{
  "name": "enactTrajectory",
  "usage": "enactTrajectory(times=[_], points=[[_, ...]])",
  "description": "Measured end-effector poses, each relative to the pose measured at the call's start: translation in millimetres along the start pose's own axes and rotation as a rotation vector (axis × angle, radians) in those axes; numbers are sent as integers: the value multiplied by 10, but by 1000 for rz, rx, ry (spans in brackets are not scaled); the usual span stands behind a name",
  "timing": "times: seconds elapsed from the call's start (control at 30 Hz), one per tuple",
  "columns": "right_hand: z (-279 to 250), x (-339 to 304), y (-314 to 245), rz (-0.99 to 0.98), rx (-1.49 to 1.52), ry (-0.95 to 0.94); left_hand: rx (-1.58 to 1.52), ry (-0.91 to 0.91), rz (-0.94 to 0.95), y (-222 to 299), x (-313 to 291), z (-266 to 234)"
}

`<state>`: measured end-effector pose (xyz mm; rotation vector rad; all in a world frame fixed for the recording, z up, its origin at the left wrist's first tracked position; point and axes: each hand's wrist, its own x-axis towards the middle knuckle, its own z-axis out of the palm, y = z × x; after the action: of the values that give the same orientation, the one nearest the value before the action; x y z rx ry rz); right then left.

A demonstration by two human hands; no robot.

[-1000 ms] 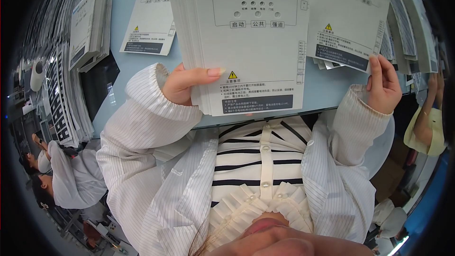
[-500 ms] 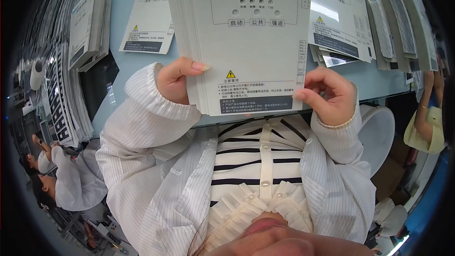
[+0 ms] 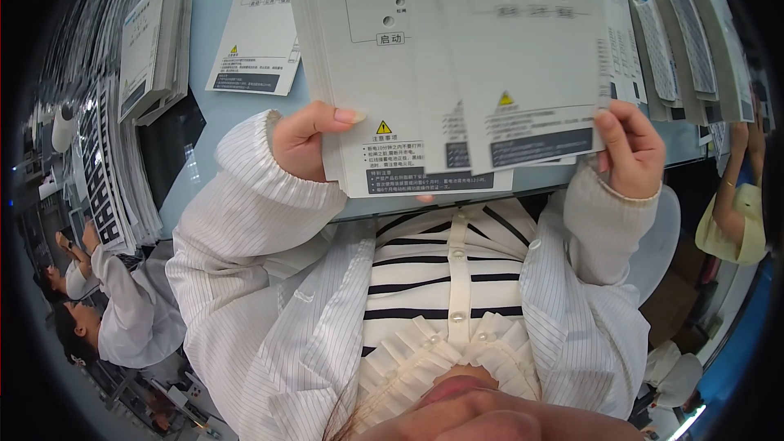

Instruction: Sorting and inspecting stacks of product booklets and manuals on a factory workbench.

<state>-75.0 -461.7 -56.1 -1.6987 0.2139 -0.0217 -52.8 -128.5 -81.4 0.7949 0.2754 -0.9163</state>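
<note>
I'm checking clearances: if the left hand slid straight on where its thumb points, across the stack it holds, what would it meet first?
Probably the blurred panel pinched by the right hand, overlapping the stack; depth is unclear.

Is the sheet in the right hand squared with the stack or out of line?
Out of line: the sheet juts right, past the stack.
</note>
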Motion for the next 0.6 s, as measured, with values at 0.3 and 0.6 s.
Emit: enactTrajectory(times=[0.3, 0.6], points=[[264, -16, 64, 83, 96, -63, 67, -171, 28, 85, 30, 85], [564, -56, -30, -283, -139, -331, -90, -324, 159, -70, 104, 56]])
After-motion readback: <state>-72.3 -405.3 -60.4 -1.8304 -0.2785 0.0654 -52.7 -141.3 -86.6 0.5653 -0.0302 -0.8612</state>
